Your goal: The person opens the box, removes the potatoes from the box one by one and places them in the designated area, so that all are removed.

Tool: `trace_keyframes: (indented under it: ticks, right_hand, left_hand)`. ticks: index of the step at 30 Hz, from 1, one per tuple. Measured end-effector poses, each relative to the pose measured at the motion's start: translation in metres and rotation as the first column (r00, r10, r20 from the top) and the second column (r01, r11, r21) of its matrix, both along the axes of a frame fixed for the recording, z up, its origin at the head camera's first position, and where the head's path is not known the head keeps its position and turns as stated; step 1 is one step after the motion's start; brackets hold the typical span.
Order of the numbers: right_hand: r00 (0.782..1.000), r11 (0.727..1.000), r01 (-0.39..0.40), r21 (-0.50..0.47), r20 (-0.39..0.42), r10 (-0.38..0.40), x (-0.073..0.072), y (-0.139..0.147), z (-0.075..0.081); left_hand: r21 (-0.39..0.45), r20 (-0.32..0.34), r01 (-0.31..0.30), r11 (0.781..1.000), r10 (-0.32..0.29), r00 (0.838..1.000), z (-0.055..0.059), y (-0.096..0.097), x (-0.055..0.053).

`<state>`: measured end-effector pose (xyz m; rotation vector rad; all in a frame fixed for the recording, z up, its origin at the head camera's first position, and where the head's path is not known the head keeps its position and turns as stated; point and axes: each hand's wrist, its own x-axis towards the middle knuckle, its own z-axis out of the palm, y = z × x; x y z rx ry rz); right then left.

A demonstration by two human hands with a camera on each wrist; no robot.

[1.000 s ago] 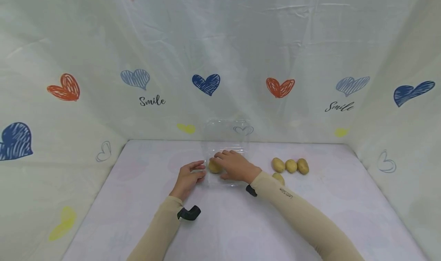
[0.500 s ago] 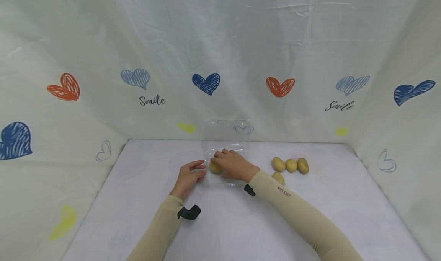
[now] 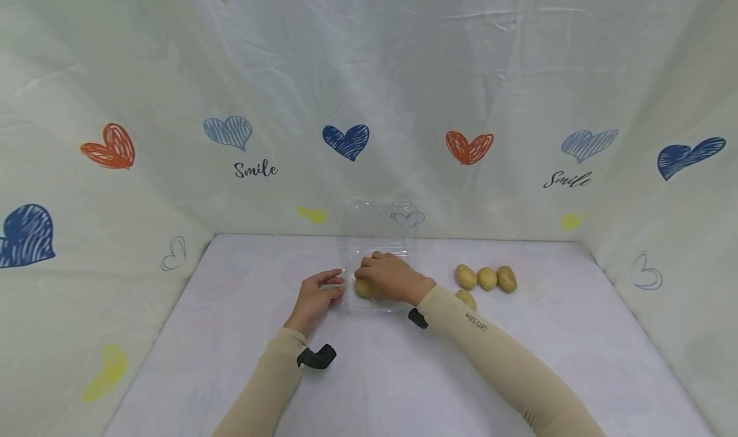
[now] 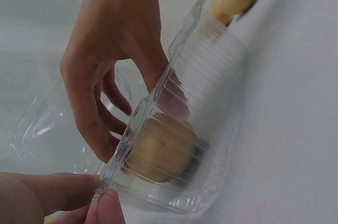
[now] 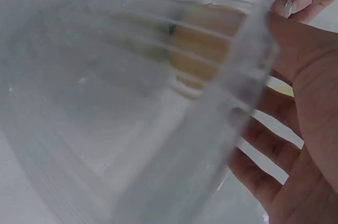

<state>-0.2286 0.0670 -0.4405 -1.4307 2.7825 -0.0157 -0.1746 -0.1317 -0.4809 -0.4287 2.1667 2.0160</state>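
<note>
A clear plastic clamshell container (image 3: 353,304) lies on the table, its transparent lid (image 3: 375,222) raised at the back. At its left side, my left hand (image 3: 314,301) pinches the rim between thumb and fingers, as the left wrist view shows. My right hand (image 3: 393,278) reaches inside from the right and grips a potato (image 3: 364,288) near the container's left end. Through the ribbed wall in the left wrist view, the thumb meets that potato (image 4: 161,147). Part of the potato is hidden by the right hand in the head view.
Right of the container sit several loose potatoes: three in a row, the middle one (image 3: 487,279) among them, and another (image 3: 466,299) nearer me, partly behind the right sleeve. A heart-printed white curtain (image 3: 403,91) stands behind the table (image 3: 369,386).
The gripped potato has shifted slightly right and toward me, and the right hand's fingers have curled further over it. My left hand keeps its place at the rim.
</note>
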Motion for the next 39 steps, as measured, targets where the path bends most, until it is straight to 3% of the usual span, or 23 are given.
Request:
trace_keyframes:
  ticks: [12, 25, 30, 39]
  right_hand:
    - [0.998, 1.0, 0.021, 0.015, 0.05, -0.022, 0.001, 0.001, -0.005]
    - [0.991, 1.0, 0.013, 0.006, 0.131, -0.013, 0.004, 0.004, 0.0]
    - [0.993, 0.999, -0.007, 0.034, 0.114, 0.003, 0.003, 0.006, 0.0]
    - [0.997, 0.997, -0.08, 0.01, -0.014, 0.08, 0.007, 0.02, 0.004]
  left_hand:
    - [0.011, -0.021, 0.008, 1.0, -0.008, 1.0, 0.0, 0.0, 0.001]
    - [0.005, -0.017, 0.007, 1.0, -0.007, 1.0, -0.001, 0.0, 0.001]
    - [0.001, -0.007, 0.01, 1.0, -0.01, 1.0, 0.001, 0.0, 0.002]
    - [-0.022, 0.004, 0.007, 1.0, -0.007, 1.0, 0.001, -0.001, 0.002]
